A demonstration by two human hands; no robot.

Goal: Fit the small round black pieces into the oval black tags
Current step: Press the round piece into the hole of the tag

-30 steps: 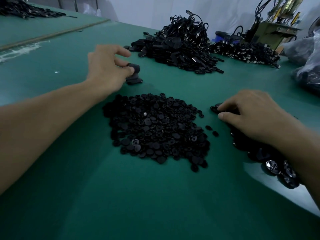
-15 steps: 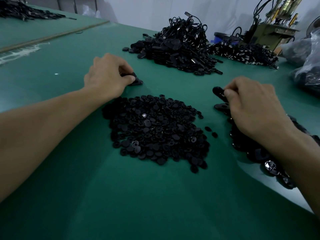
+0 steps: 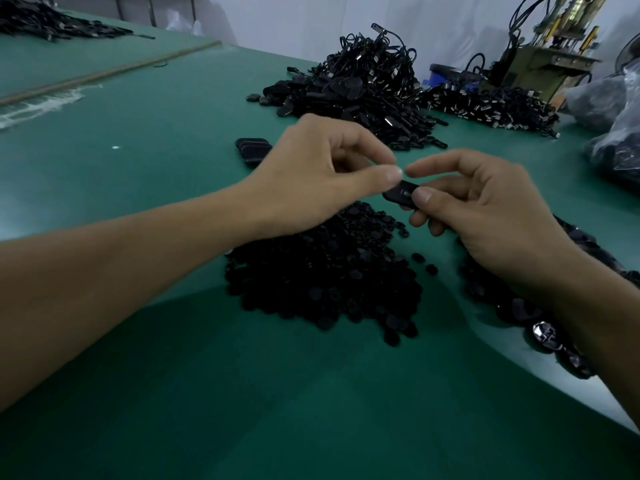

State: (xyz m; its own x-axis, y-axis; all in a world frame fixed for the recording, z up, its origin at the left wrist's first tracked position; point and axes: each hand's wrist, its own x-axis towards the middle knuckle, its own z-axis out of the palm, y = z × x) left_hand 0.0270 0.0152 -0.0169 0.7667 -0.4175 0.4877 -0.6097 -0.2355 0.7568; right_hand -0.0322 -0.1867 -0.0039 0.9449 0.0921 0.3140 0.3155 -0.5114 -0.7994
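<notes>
My right hand (image 3: 485, 216) pinches an oval black tag (image 3: 398, 196) between thumb and fingers, above the far edge of the pile of small round black pieces (image 3: 325, 271). My left hand (image 3: 322, 174) hovers just left of it. Its thumb and curled forefinger meet right at the tag's upper end, and I cannot tell whether anything is between them. A short stack of oval tags (image 3: 252, 150) lies on the green table (image 3: 173, 393) behind my left hand. More tags (image 3: 540, 327) lie under my right forearm.
A big heap of black tags with cords (image 3: 360, 88) sits at the back centre, and another flatter heap (image 3: 491, 107) to its right. Plastic bags (image 3: 620, 133) lie at the right edge, a machine (image 3: 543, 57) behind. A further pile (image 3: 52, 22) is far left.
My left hand left the stack of tags and moved right to the middle. My right hand lifted a tag from the right pile and brought it up to meet the left.
</notes>
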